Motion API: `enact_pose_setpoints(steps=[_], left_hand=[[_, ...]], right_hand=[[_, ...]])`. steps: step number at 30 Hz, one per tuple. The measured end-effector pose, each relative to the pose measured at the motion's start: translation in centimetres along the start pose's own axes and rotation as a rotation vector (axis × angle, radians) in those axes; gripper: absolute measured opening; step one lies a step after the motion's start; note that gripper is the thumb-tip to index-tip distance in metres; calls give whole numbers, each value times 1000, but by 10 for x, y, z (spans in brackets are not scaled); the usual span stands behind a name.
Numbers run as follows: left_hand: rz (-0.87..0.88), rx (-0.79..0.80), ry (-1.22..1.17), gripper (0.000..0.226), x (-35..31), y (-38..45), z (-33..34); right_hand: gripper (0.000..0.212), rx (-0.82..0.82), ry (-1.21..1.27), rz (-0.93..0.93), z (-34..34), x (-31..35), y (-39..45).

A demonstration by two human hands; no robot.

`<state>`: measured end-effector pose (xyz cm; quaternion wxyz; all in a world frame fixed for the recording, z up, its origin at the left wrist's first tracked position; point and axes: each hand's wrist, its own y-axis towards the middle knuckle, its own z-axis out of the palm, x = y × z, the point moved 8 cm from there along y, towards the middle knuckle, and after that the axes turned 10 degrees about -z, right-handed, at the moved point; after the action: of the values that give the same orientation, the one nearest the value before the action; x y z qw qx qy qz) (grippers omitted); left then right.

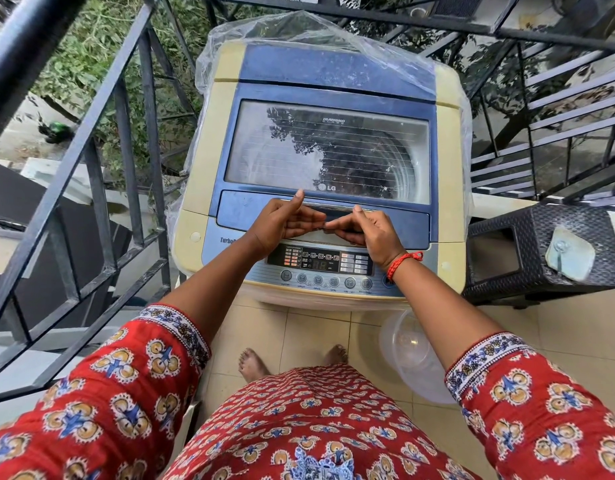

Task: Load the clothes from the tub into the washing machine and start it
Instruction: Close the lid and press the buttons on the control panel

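A cream and blue top-loading washing machine [209, 140] stands in front of me with its glass lid [327, 150] down. Tree reflections on the glass hide what lies in the drum. My left hand [282, 223] and my right hand [372, 233] meet at the lid handle [333, 212] on the lid's front edge, fingers curled into it and thumbs raised. The control panel [320, 263] with its row of round buttons sits just below my wrists. A clear plastic tub [410, 355] rests on the tiled floor by my right foot, and I see no clothes in it.
A clear plastic cover [299, 32] is pushed back over the machine's rear. A black woven stool [541, 247] with a small square object [571, 252] on it stands to the right. A metal railing [102, 188] runs close on the left, and stairs [558, 98] rise at the back right.
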<state>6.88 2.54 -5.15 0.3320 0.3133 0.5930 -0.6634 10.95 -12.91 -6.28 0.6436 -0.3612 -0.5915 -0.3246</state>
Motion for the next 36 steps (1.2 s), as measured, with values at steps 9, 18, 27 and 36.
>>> enact_pose_setpoints(steps=[9,18,27,36], left_hand=[[-7,-6,1,61,2,1,-1],[-3,4,-3,62,1,1,0],[-2,4,5,62,1,2,-1],[3,4,23,61,0,1,0]], right_hand=[[53,-6,3,5,0,0,0],[53,-14,8,6,0,0,1],[53,-17,18,7,0,0,0],[53,-25,20,12,0,1,1]])
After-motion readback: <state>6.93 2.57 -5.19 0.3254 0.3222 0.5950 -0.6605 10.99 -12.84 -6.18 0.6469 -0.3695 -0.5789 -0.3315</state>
